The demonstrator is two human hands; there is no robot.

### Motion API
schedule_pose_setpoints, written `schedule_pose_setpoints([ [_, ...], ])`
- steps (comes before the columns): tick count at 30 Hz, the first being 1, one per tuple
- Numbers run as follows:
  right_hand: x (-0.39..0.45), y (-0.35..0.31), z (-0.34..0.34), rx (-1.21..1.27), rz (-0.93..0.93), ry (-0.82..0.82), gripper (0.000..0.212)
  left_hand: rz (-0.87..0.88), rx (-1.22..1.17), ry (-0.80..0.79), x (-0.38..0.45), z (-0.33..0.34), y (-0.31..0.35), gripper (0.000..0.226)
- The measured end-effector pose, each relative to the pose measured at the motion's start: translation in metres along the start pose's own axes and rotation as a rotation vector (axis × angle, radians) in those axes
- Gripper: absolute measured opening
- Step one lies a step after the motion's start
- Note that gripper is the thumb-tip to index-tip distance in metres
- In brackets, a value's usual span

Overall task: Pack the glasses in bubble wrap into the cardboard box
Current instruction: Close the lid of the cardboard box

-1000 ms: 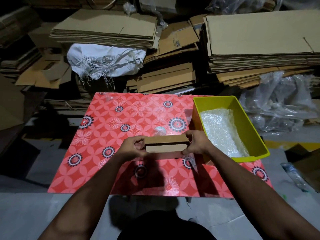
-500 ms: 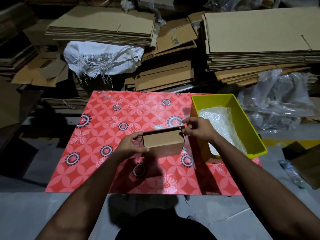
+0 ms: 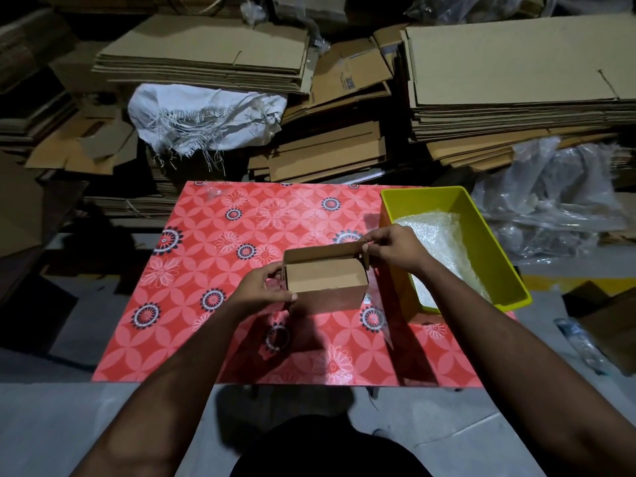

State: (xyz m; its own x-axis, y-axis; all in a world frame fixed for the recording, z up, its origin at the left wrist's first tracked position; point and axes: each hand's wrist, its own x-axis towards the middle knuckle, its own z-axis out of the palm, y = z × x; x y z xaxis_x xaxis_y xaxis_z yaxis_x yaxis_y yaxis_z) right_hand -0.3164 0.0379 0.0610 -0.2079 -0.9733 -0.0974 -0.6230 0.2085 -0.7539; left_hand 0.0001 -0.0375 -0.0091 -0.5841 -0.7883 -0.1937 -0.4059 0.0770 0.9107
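A small brown cardboard box [image 3: 325, 278] stands on the red flowered table [image 3: 213, 270], its lid raised at the back and its inside showing brown card. My left hand [image 3: 263, 287] grips the box's left side. My right hand [image 3: 392, 247] pinches the lid's right end by the side flap. To the right, a yellow plastic bin [image 3: 495, 256] holds crumpled bubble wrap [image 3: 437, 239]. No glasses can be made out in the wrap or the box.
Stacks of flattened cardboard [image 3: 516, 74] rise behind the table, with a white frayed sack [image 3: 203, 115] on the left stack. Clear plastic sheeting [image 3: 550, 197] lies right of the bin. Grey floor surrounds the table's near edge.
The box was held shut between both hands; now its lid is lifted and swung back by my right hand, and the box sits lower on the table.
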Motion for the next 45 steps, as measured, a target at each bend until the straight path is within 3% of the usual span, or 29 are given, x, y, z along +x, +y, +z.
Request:
schedule_pose_setpoints([
  [9, 0.005, -0.001, -0.002, 0.015, 0.038, -0.034, 0.008, -0.005, 0.001, -0.013, 0.002, 0.0, 0.002, 0.068],
  [13, -0.012, 0.013, 0.005, 0.06, 0.037, -0.052, 0.018, -0.017, 0.007, -0.035, 0.002, 0.001, 0.004, 0.066],
  [18, -0.015, 0.021, 0.013, 0.079, 0.001, -0.003, 0.017, -0.053, 0.004, -0.024, 0.001, -0.005, 0.004, 0.089],
  [21, -0.011, 0.021, 0.012, 0.08, -0.006, -0.015, 0.014, -0.014, 0.128, 0.095, -0.002, -0.008, 0.018, 0.072],
  [27, -0.01, 0.02, 0.01, 0.107, -0.019, -0.026, 0.013, 0.031, 0.06, 0.223, 0.008, -0.011, 0.044, 0.012],
  [33, -0.009, 0.017, 0.011, 0.222, 0.019, -0.02, 0.008, -0.067, -0.098, 0.313, 0.015, -0.006, 0.047, 0.015],
  [45, 0.001, 0.017, 0.01, 0.225, 0.06, -0.012, 0.01, -0.13, -0.177, 0.41, 0.028, -0.003, 0.054, 0.017],
])
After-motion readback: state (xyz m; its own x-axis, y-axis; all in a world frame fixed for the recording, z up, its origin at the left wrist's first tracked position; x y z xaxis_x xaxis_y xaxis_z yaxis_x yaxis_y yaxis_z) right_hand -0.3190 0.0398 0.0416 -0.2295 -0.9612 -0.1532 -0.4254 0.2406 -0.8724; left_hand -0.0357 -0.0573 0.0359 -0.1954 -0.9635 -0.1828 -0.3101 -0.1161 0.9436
